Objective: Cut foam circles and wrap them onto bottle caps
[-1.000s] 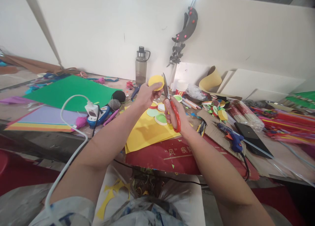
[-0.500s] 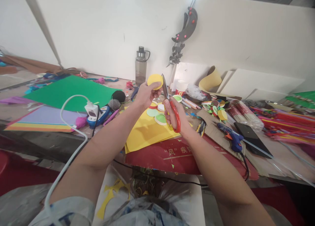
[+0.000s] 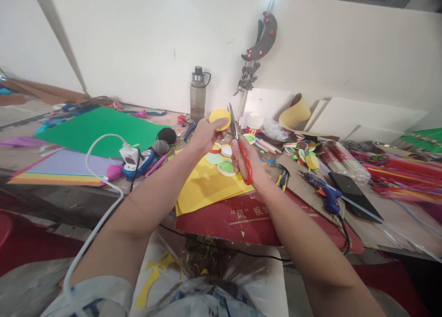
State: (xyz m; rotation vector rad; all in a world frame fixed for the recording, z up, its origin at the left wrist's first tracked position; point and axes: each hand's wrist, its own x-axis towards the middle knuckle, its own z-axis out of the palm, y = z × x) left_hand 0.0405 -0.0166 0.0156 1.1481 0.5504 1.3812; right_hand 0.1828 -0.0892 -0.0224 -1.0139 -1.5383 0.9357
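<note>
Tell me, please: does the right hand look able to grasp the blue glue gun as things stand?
Probably not: the right hand grips the scissors, though the blue glue gun lies uncovered to its right.

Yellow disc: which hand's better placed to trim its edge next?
Right, probably: the right hand already holds the scissors close beside the yellow disc. The left hand is occupied gripping that disc.

Yellow disc (image 3: 217, 115): lower edge partly hidden by left hand (image 3: 206, 135). Scissors (image 3: 234, 123): handle partly covered by right hand (image 3: 255, 164). Red board (image 3: 207, 225): printed characters run under right forearm (image 3: 293, 220), remainder hidden. Coloured strands (image 3: 407, 169): blurred, cut off at right edge. White cable (image 3: 121, 193): cut off at bottom edge.
</note>
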